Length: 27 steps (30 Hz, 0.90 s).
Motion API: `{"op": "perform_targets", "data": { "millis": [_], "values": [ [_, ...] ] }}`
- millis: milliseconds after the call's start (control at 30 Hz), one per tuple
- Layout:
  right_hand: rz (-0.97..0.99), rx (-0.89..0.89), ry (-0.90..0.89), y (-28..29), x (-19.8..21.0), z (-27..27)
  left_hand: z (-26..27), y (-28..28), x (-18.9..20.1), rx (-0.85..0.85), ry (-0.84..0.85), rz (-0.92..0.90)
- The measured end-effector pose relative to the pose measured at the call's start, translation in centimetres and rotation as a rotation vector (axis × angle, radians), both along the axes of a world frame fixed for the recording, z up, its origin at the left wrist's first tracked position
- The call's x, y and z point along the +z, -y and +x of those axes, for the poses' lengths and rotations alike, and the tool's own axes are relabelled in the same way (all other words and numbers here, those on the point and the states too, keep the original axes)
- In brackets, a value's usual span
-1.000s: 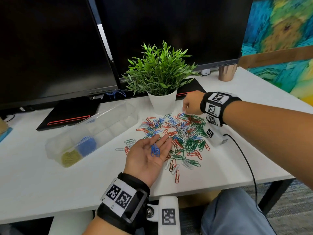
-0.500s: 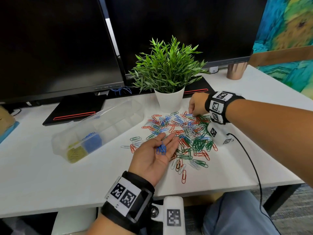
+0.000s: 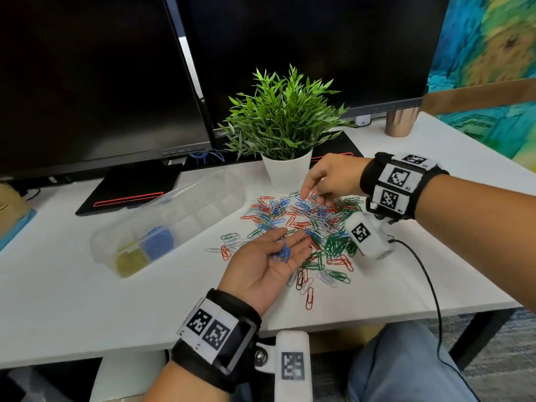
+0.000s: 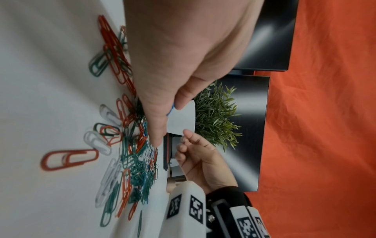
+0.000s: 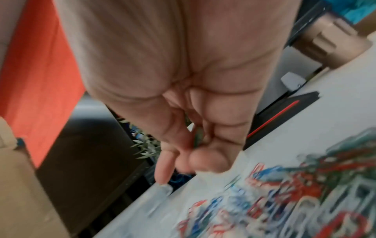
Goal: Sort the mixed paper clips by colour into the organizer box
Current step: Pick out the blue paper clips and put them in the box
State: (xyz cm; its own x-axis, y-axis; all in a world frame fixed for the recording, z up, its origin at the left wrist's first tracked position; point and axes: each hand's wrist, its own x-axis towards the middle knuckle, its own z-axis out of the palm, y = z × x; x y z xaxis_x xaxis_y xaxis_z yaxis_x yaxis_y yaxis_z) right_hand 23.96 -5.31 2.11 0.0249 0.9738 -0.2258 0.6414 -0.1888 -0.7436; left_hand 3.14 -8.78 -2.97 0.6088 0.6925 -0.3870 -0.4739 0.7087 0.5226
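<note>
Currently, head view: organizer box [image 3: 162,224] at the desk's left is holding yellow and blue clips; the mixed pile [image 3: 304,224] is remaining. Left hand [image 3: 266,262], spread, is cradling blue clips [image 3: 282,252]. Right hand [image 3: 327,178] is lifting from the pile since earlier. Wrist views: its pinch cannot be told.

Your white table [image 3: 72,300] fills the frame's lower half. On it, at centre, lies the mixed paper clip pile [image 3: 307,224]; centre left, the clear organizer box [image 3: 162,219]; behind the pile, the white plant pot [image 3: 285,172]; upper right, a copper cup [image 3: 401,123].
</note>
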Motion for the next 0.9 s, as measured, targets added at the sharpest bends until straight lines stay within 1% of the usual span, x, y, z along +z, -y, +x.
{"op": "perform_targets", "data": {
  "millis": [67,100,200,300,433,567,667,733,800,900],
  "values": [
    [-0.031,0.070,-0.034,0.6,0.2,-1.3,0.2,0.2,0.2,-0.008,0.003,0.002],
    [-0.058,0.088,-0.079,0.9,0.3,-1.8,0.3,0.3,0.3,-0.013,0.006,0.002],
    [-0.154,0.113,-0.300,1.5,0.2,-3.2,0.5,0.3,0.3,-0.023,0.024,-0.019],
    [-0.209,0.133,-0.416,1.8,0.4,-3.8,0.4,0.4,0.3,-0.036,0.064,-0.076],
    [-0.223,0.115,-0.437,1.9,0.7,-4.4,0.6,0.4,0.0,-0.020,0.130,-0.129],
    [-0.215,0.135,-0.424,2.0,0.9,-5.4,0.8,0.3,-0.5,-0.035,0.195,-0.135],
    [-0.174,0.127,-0.365,2.1,0.9,-5.7,0.7,0.3,-0.3,-0.028,0.215,-0.134],
    [-0.126,0.097,-0.270,1.8,0.8,-5.4,0.5,0.4,0.0,-0.003,0.174,-0.118],
    [-0.107,0.095,-0.062,1.6,0.8,-4.7,0.2,0.2,0.1,0.029,0.093,-0.100],
    [-0.095,0.151,0.345,1.7,0.7,-3.7,-0.3,-0.2,-0.1,0.058,0.037,-0.086]
  ]
}}
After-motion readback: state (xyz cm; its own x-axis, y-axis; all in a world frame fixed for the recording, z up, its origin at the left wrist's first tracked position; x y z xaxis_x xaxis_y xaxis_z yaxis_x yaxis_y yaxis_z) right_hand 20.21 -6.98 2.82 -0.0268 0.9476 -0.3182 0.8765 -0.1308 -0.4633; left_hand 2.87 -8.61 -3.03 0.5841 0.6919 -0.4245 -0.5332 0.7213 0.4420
